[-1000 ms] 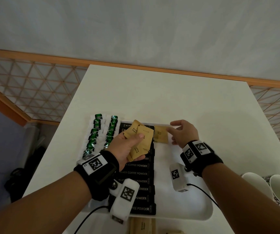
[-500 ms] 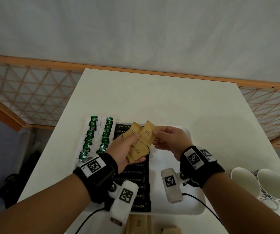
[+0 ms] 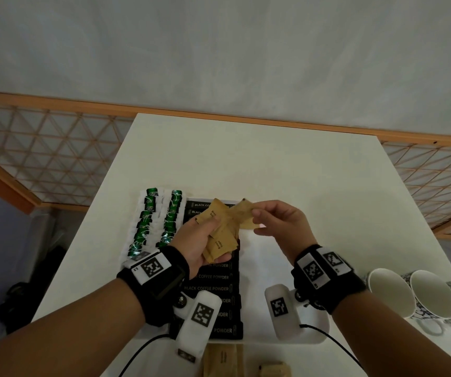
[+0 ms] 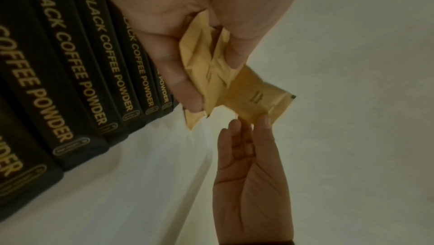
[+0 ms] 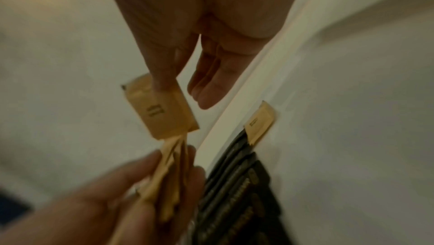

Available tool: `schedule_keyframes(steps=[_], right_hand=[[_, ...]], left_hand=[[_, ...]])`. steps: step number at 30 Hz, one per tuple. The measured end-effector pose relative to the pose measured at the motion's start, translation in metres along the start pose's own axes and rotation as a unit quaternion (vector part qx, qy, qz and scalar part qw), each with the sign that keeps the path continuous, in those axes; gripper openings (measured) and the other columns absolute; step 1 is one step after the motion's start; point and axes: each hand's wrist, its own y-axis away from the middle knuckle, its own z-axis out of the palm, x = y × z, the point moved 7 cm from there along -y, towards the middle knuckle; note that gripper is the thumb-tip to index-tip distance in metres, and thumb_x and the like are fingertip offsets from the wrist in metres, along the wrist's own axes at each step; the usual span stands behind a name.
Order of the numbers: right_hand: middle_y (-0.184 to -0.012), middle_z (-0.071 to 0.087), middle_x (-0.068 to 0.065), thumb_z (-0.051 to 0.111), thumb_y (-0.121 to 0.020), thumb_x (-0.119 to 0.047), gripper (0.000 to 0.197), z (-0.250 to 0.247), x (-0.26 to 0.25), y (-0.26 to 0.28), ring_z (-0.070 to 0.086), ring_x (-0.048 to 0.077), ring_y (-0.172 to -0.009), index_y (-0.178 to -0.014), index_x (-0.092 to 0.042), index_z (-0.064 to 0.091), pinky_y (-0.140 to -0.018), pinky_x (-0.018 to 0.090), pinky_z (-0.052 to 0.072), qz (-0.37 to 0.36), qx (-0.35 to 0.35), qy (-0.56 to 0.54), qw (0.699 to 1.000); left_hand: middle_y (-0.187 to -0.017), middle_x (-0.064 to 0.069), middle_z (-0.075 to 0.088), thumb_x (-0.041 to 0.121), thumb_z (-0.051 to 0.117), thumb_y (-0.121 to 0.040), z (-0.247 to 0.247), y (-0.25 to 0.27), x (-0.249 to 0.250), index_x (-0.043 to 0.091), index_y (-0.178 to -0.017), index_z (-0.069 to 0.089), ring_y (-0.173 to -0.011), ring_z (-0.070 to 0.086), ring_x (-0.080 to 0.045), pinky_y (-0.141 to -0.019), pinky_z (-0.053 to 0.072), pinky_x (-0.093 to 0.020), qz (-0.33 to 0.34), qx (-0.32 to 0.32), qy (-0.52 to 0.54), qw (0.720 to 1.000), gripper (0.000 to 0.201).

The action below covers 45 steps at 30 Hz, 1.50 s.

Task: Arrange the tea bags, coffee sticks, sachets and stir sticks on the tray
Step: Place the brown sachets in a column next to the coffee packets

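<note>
My left hand (image 3: 195,240) grips a fan of brown sugar sachets (image 3: 220,242) above the white tray (image 3: 262,257). My right hand (image 3: 276,224) pinches one sachet (image 3: 244,216) at the top of that fan, thumb on its face (image 5: 162,111). In the left wrist view the pinched sachet (image 4: 256,96) sticks out past the bunch (image 4: 206,57). One brown sachet (image 5: 259,122) lies flat on the tray at the far end of the black coffee sticks (image 3: 213,288). Two columns of green tea bags (image 3: 159,219) fill the tray's left side.
White cups (image 3: 433,295) stand in a row at the table's right edge. More brown packets (image 3: 223,360) lie on the table in front of the tray. A wooden lattice rail (image 3: 42,148) runs behind and beside the white table (image 3: 259,159).
My right hand left the sachet it had laid on the tray, came back to the fan in my left hand and now pinches its top sachet, pulling it slightly to the right.
</note>
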Motion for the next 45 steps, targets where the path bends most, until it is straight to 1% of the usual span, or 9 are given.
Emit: schedule_keyframes(steps=[3,8,11,16,19,22,26,30,45], right_hand=[[-0.073,0.069,0.0,0.068,-0.08,0.002,0.019,-0.002,0.0,0.001,0.06,0.014,-0.068,-0.072,-0.015,0.071,-0.065,0.028,0.053,-0.016,-0.02,0.008,1.0],[-0.088,0.059,-0.009,0.078,-0.072,-0.003,0.02,0.013,-0.002,0.013,0.059,0.003,-0.077,-0.078,-0.023,0.076,-0.071,0.015,0.05,-0.155,-0.106,0.23,0.955],[-0.09,0.057,-0.007,0.079,-0.073,-0.011,0.022,0.014,-0.001,0.016,0.059,0.008,-0.08,-0.085,-0.029,0.074,-0.074,0.022,0.053,-0.188,-0.122,0.282,0.933],[-0.081,0.069,0.0,0.078,-0.074,-0.014,0.023,0.01,0.014,0.009,0.064,0.016,-0.077,-0.092,-0.026,0.072,-0.076,0.03,0.055,-0.002,-0.082,0.116,0.99],[-0.077,0.069,0.007,0.072,-0.079,-0.003,0.028,0.008,0.023,0.006,0.066,0.016,-0.068,-0.102,-0.017,0.065,-0.064,0.027,0.056,0.086,-0.059,0.055,0.993],[-0.072,0.069,0.007,0.071,-0.079,0.0,0.03,-0.002,0.032,0.004,0.065,0.014,-0.06,-0.105,-0.013,0.063,-0.057,0.026,0.055,0.127,-0.012,0.02,0.992],[-0.074,0.067,0.011,0.069,-0.081,0.002,0.034,-0.031,0.042,-0.001,0.062,0.019,-0.061,-0.111,-0.009,0.058,-0.054,0.027,0.055,0.161,0.06,0.035,0.985],[-0.076,0.064,0.015,0.068,-0.082,0.003,0.036,-0.037,0.048,-0.008,0.058,0.021,-0.059,-0.113,-0.008,0.054,-0.052,0.025,0.056,0.184,0.055,0.09,0.977],[-0.073,0.068,0.011,0.073,-0.077,-0.001,0.037,-0.03,0.058,-0.028,0.065,0.021,-0.06,-0.107,-0.012,0.055,-0.059,0.031,0.056,0.154,0.052,0.193,0.968]], left_hand=[[-0.093,-0.013,0.068,0.028,0.052,-0.097,0.001,0.001,-0.002,0.013,-0.115,0.06,-0.065,0.068,-0.021,-0.055,0.058,-0.036,-0.008,0.002,0.003,1.0,0.024],[-0.097,-0.012,0.072,0.029,0.05,-0.097,0.001,0.0,0.001,0.015,-0.109,0.062,-0.072,0.07,-0.024,-0.056,0.058,-0.035,-0.006,-0.002,0.003,1.0,0.022],[-0.09,-0.009,0.073,0.024,0.055,-0.096,0.0,-0.002,0.002,0.017,-0.103,0.062,-0.068,0.071,-0.021,-0.053,0.058,-0.033,0.01,-0.003,-0.011,1.0,0.013],[-0.08,-0.005,0.074,0.021,0.058,-0.093,0.0,-0.003,0.001,0.018,-0.097,0.063,-0.066,0.071,-0.02,-0.052,0.058,-0.033,0.018,-0.001,-0.016,1.0,0.006],[-0.081,-0.006,0.074,0.024,0.059,-0.093,0.001,-0.003,-0.002,0.018,-0.098,0.063,-0.066,0.071,-0.021,-0.053,0.058,-0.034,0.013,0.0,-0.013,1.0,0.009],[-0.1,-0.015,0.07,0.033,0.05,-0.097,-0.003,-0.004,-0.004,0.016,-0.112,0.06,-0.071,0.068,-0.025,-0.053,0.057,-0.036,-0.001,0.02,-0.008,1.0,0.025],[-0.096,-0.017,0.066,0.027,0.043,-0.1,-0.017,-0.004,-0.001,0.013,-0.113,0.058,-0.073,0.064,-0.029,-0.054,0.057,-0.04,-0.011,0.045,0.014,0.999,0.024],[-0.092,-0.015,0.065,0.021,0.042,-0.099,-0.025,-0.004,0.0,0.015,-0.102,0.059,-0.075,0.064,-0.031,-0.055,0.057,-0.041,-0.016,0.054,0.018,0.998,0.018],[-0.105,-0.02,0.067,0.028,0.052,-0.097,-0.023,-0.006,-0.007,0.011,-0.113,0.059,-0.074,0.066,-0.028,-0.047,0.056,-0.034,-0.022,0.049,-0.002,0.999,0.025]])
